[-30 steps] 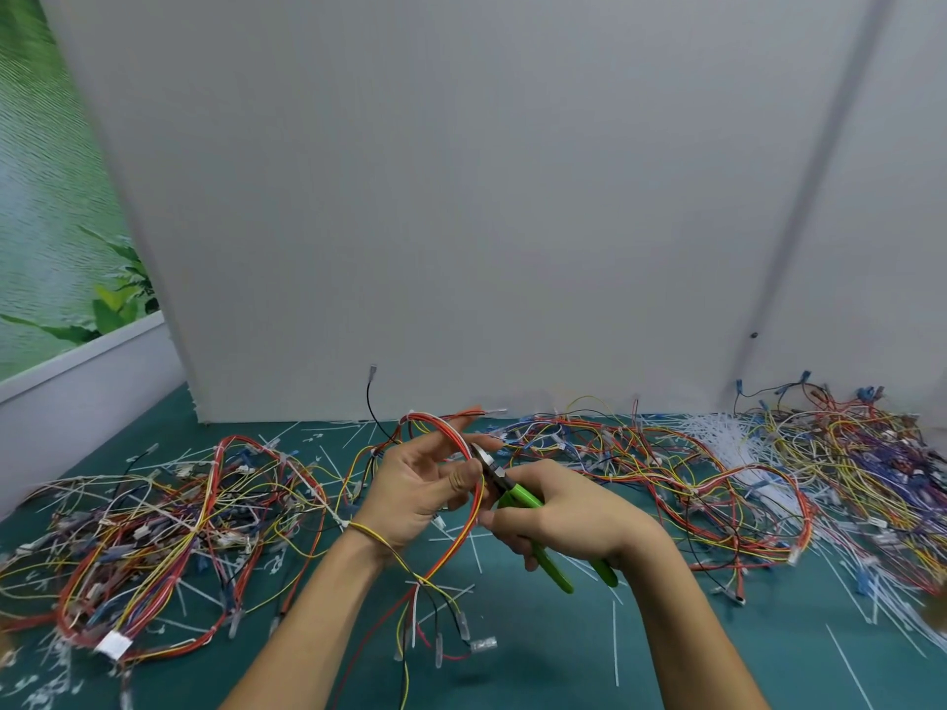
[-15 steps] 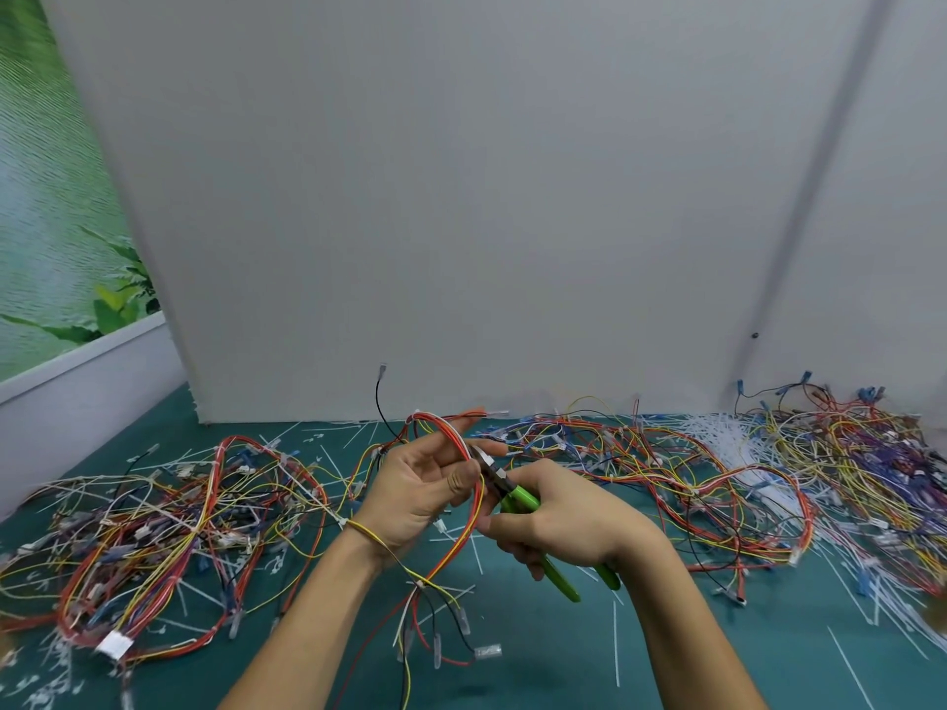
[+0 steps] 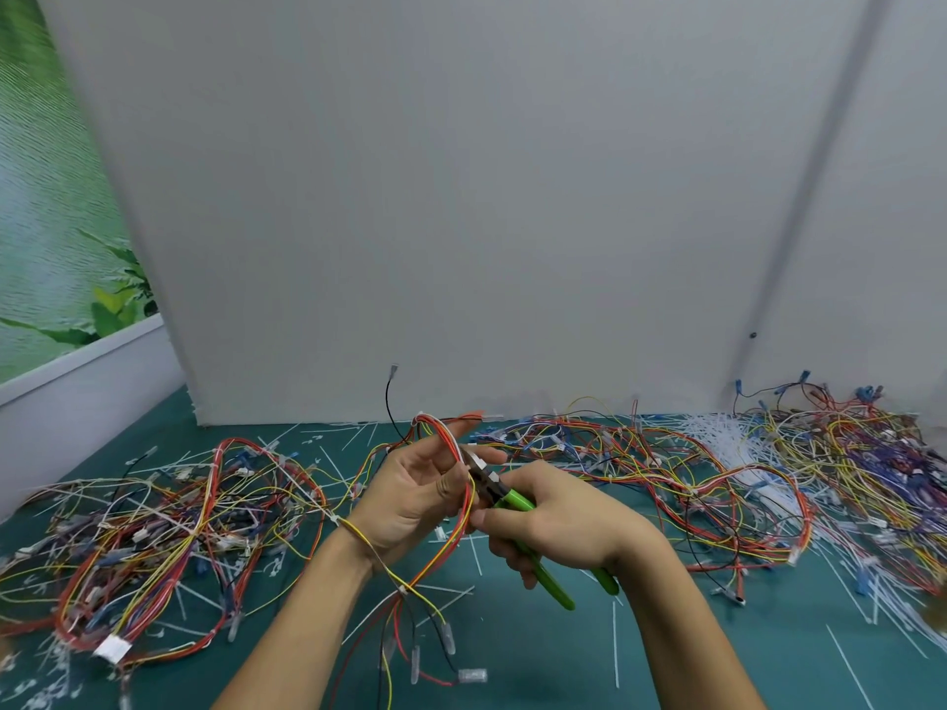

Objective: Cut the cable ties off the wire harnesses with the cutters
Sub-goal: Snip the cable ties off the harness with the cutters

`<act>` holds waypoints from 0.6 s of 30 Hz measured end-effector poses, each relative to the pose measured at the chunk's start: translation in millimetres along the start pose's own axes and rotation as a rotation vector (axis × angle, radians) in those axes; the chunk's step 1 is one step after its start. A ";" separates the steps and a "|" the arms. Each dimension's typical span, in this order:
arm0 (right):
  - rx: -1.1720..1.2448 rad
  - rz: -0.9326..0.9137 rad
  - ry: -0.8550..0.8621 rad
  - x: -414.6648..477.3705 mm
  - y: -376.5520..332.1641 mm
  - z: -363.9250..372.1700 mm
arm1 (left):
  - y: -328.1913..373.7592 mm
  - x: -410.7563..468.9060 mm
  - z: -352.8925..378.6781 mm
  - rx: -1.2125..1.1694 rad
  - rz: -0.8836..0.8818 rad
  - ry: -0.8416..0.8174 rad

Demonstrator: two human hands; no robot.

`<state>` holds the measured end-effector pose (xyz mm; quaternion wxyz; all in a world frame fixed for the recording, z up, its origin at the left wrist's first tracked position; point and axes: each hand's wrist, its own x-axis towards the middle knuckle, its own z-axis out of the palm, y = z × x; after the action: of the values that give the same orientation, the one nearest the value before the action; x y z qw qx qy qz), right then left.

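My left hand (image 3: pixel 415 497) holds a wire harness (image 3: pixel 451 525) of red, orange and yellow wires, thumb pressing the bundle against the fingers. The harness loops over the fingertips and hangs down across my wrist to loose connector ends near the table. My right hand (image 3: pixel 558 530) grips green-handled cutters (image 3: pixel 517 504). Their metal jaws point up-left and touch the bundle right by my left thumb. Whether a cable tie sits between the jaws is too small to tell.
A large tangle of harnesses (image 3: pixel 143 535) lies at the left on the green mat (image 3: pixel 717 658). More harnesses (image 3: pixel 666 463) spread across the back and right, with a heap of white cable ties (image 3: pixel 738 443). Cut tie pieces litter the mat. A white wall (image 3: pixel 461 197) stands behind.
The left hand with the harness has shifted slightly, fingers opening a little. The cutters' jaws have moved in closer against the bundle by the thumb.
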<state>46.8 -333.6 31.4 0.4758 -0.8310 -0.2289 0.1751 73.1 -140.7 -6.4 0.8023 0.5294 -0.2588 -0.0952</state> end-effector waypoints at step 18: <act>0.032 0.111 0.040 2.7 -2.6 5.1 | 1.5 2.7 -6.7 0.028 -0.096 0.076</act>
<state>45.8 -327.3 30.9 0.4832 -0.8379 -0.1699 0.1884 78.7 -135.8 -6.2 0.7987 0.5555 -0.2037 -0.1099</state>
